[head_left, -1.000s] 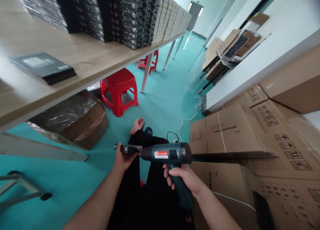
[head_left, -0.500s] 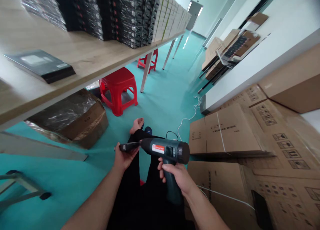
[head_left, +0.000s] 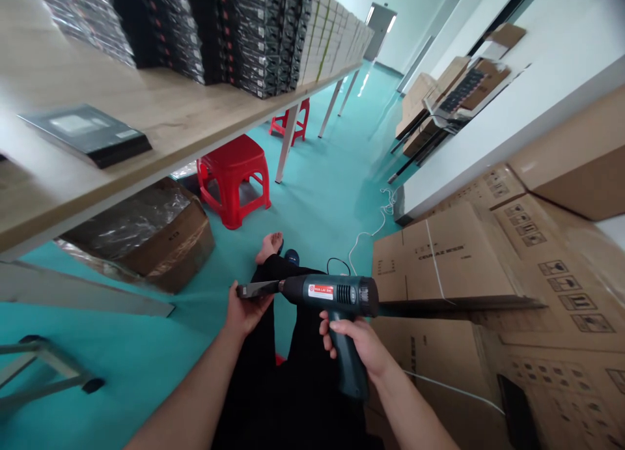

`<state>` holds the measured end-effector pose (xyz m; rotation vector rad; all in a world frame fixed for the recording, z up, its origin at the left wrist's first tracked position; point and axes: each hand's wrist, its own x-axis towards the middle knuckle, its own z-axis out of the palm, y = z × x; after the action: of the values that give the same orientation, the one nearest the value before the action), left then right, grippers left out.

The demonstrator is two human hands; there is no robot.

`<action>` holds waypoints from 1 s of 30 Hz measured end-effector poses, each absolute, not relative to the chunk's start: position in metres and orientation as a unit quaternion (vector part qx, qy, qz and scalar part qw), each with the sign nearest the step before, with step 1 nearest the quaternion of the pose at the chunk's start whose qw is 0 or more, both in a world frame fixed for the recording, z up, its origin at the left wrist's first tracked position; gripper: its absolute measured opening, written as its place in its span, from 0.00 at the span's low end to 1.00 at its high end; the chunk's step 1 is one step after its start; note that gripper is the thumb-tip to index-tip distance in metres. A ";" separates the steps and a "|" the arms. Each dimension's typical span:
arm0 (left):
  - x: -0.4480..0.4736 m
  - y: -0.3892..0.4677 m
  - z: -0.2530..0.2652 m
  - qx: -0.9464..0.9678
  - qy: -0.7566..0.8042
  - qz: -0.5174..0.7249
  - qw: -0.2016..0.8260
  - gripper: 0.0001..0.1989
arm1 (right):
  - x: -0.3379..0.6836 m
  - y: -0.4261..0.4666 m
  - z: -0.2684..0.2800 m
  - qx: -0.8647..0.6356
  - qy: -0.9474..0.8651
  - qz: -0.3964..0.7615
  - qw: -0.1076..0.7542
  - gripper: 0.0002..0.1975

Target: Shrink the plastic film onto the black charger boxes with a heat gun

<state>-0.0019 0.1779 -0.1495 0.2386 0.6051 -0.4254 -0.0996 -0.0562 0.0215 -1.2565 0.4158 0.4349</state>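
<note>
My right hand (head_left: 354, 339) grips the handle of a dark green heat gun (head_left: 325, 290), a red and white label on its side. The gun's nozzle points left, close to a thin black box (head_left: 256, 290) in my left hand (head_left: 248, 314). That hand is closed round the box, which is seen nearly edge-on; whether nozzle and box touch I cannot tell. A similar flat black box (head_left: 88, 134) lies near the edge of the wooden table, up and to the left.
Stacks of film-wrapped black boxes (head_left: 244, 40) stand on the table (head_left: 195, 108). Below are an open carton (head_left: 185, 248) with clear plastic film and a red stool (head_left: 234, 170). Large cartons (head_left: 439, 254) line the right side. A white cable (head_left: 364, 235) runs along the floor.
The heat gun and my right hand have moved slightly right. The black box in my left hand has shifted a little right too. Both grips are unchanged; the view has shifted slightly.
</note>
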 end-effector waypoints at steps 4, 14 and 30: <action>-0.002 0.179 -0.148 0.112 0.296 -0.209 0.925 0.26 | -0.092 -0.056 0.018 -0.578 0.189 0.185 0.772 0.13; 0.000 0.179 -0.151 0.097 0.304 -0.212 0.924 0.23 | -0.105 -0.068 0.025 -0.579 0.197 0.218 0.761 0.13; 0.001 0.180 -0.145 0.121 0.315 -0.150 0.929 0.19 | -0.101 -0.051 0.014 -0.529 0.221 0.134 0.809 0.13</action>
<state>0.0008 0.1797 -0.1445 0.2479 0.6459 -0.3071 -0.1005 -0.0508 0.0136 -1.1301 0.4715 0.2876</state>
